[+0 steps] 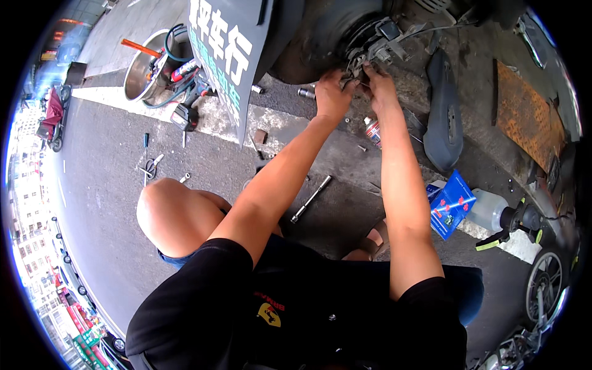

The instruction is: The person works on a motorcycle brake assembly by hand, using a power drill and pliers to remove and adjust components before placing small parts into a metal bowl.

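My left hand [335,97] and my right hand [381,87] meet at the underside of a dark, dirty wheel assembly [317,46]. Between them is a small greyish metal part [354,65], and the fingers of both hands are closed on it. Its exact kind is hard to make out. Just above my right hand is a metal mechanism with a cable [383,50]. A metal socket [305,93] lies on the ground left of my left hand. Below my right hand, a small spray can [373,132] rests partly behind my forearm.
A long metal ratchet-like bar [311,198] lies before me. Left are a metal basin [137,80], a signboard [225,58], a cordless power tool [184,116] and a screwdriver [146,140]. Right are a grey plastic cover [443,117], a blue packet [453,205], a sprayer bottle [489,208] and a rusty plate [527,111].
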